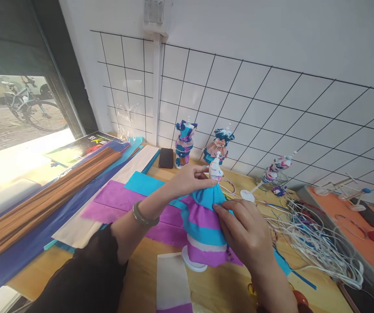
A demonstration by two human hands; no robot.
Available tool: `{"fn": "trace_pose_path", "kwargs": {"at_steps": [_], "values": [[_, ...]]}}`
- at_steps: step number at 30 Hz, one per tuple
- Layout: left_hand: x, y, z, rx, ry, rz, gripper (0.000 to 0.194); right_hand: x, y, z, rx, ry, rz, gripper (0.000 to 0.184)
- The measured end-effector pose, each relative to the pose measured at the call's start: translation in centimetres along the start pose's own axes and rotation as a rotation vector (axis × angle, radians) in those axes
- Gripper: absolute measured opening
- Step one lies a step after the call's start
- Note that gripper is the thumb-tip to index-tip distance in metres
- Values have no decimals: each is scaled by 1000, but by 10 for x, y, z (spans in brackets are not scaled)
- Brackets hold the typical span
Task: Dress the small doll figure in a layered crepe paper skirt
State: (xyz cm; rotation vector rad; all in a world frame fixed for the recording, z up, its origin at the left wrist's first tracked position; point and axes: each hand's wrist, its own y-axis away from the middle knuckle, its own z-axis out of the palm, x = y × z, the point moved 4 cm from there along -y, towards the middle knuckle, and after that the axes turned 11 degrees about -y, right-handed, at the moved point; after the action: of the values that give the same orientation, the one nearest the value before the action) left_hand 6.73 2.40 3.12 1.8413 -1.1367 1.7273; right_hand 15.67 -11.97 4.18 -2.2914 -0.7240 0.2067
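Note:
A miniature dress form [216, 170] stands upright on a round white base [193, 263]. Its layered paper skirt [205, 217] runs in bands of blue, purple and white. My left hand [190, 181] is closed around the waist of the form, thumb in front and fingers behind, at the top edge of the blue crepe paper [208, 196]. My right hand [245, 226] pinches the same blue layer at the right side between thumb and forefinger; its other fingers are curled.
Purple crepe strips [111, 198] and brown paper [53, 198] lie left. A phone [166, 158] and two dressed forms [184, 145] stand by the wall grid. Another form [278, 165] leans to the right, behind tangled white cords [320, 245]. An orange tray [346, 217] sits far right.

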Motion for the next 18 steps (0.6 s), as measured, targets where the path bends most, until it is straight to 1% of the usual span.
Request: {"fn": "trace_pose_path", "kwargs": {"at_steps": [3, 5, 6, 8, 10, 12, 13, 14, 16, 18], "values": [[-1, 0, -2, -22, 28, 23, 39, -3, -4, -4, 11, -149, 27, 24], [1, 1, -4, -47, 17, 36, 43, -3, -4, -9, 73, -299, 68, 22], [3, 2, -5, -66, 0, 41, 44, -1, -2, -12, 121, -355, 111, 19], [7, 5, -6, -116, -36, 52, 44, 9, 3, -16, 219, -395, 265, 13], [10, 8, -6, -163, -62, 72, 42, 22, 9, -14, 252, -381, 493, 14], [12, 10, -5, -203, -91, 97, 40, 35, 16, -8, 195, -423, 703, 18], [12, 10, -4, -222, -113, 107, 40, 39, 18, -3, 142, -476, 774, 21], [12, 11, -3, -241, -138, 114, 41, 42, 19, 1, 87, -541, 819, 24], [12, 11, -3, -265, -181, 126, 41, 44, 20, 7, -5, -663, 862, 27], [12, 12, -3, -275, -213, 134, 40, 43, 20, 10, -57, -738, 891, 29]]}}
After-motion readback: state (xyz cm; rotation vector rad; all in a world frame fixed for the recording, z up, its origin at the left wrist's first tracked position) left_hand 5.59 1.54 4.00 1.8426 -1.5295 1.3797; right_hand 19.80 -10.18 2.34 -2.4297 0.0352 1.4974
